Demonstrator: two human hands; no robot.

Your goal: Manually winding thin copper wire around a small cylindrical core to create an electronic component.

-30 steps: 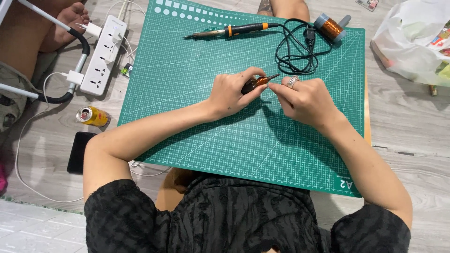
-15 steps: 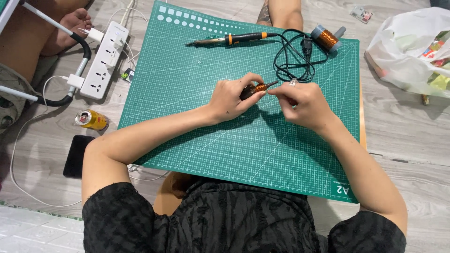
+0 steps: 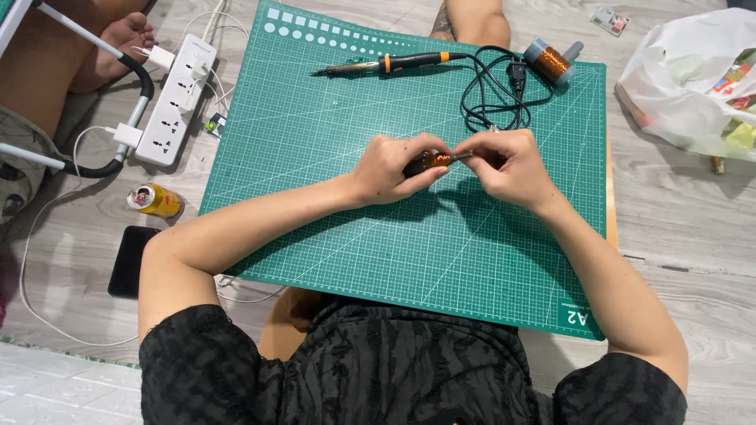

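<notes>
Over the green cutting mat (image 3: 378, 236), my left hand (image 3: 394, 167) grips a small rod wound with copper wire (image 3: 431, 160). My right hand (image 3: 508, 167) pinches the rod's right end, fingers closed on it. Both hands meet above the middle of the mat. A soldering iron (image 3: 394, 63) with an orange and black handle lies at the mat's far edge, its black cord (image 3: 496, 98) coiled beside it. A spool of copper wire (image 3: 549, 61) rests at the far right corner.
A white power strip (image 3: 175, 98) with plugged chargers lies left of the mat. A yellow can (image 3: 155, 200) and a dark phone (image 3: 130, 261) lie on the wooden floor. A white plastic bag (image 3: 693, 83) sits at the right. Another person's foot (image 3: 118, 43) is at top left.
Both hands stay together on the wound rod, with small finger shifts. The view has drifted slightly.
</notes>
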